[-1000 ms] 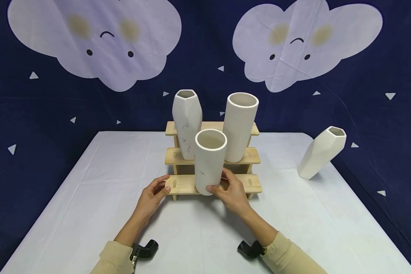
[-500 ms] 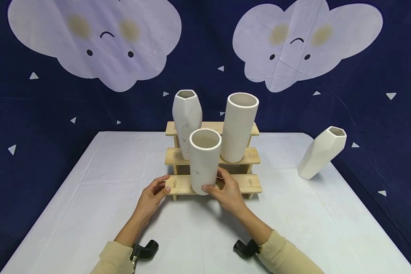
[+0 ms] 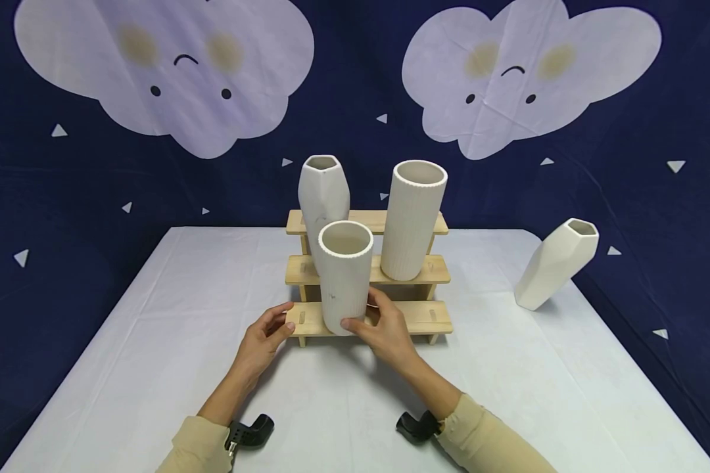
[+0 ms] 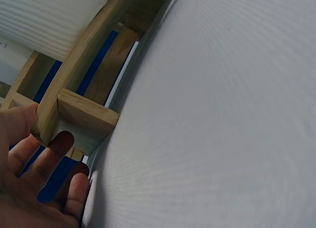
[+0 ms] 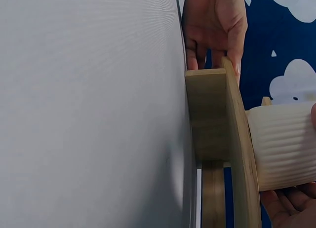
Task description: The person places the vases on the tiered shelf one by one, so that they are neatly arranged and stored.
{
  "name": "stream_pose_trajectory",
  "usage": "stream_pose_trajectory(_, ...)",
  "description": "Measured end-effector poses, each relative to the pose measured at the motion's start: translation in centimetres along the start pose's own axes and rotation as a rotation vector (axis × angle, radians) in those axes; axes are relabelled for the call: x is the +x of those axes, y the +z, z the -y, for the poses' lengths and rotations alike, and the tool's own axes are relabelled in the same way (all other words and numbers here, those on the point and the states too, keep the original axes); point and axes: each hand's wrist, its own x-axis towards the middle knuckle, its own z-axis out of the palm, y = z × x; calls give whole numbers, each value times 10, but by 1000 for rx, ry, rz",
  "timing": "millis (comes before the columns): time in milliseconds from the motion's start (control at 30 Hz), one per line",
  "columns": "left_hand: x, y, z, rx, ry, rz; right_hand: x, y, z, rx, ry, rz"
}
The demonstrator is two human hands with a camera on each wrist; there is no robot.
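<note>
A white ribbed cylindrical vase (image 3: 344,282) stands upright on the lowest step of a three-tier wooden stand (image 3: 417,316), left of its middle. My right hand (image 3: 386,332) grips it low on its right side, thumb in front and fingers behind. In the right wrist view the ribbed vase (image 5: 281,144) has its base at the board. My left hand (image 3: 259,341) holds the left end of the lowest board; in the left wrist view the thumb lies on the board's face and the other fingers reach beneath it. On the middle step are a faceted white vase (image 3: 322,190), partly hidden, and another ribbed cylindrical vase (image 3: 412,226).
Another faceted white vase (image 3: 553,266) stands alone at the right of the white-covered table (image 3: 509,368). Behind the table hangs a dark blue cloth (image 3: 355,79) with cloud prints. Each wrist carries a black camera mount (image 3: 251,431).
My right hand has moved the front ribbed vase leftward along the lowest step, and it now hides more of the faceted vase behind. The left hand has stayed still.
</note>
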Motion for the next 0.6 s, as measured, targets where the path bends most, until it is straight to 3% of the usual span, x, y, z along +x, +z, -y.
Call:
stream_pose_trajectory(367,0,0,0,12,4,-5,3,9,3,52,55,17)
stream_pose_trajectory(600,0,1,1,10,6,-4,-1,8,33,43,52,39)
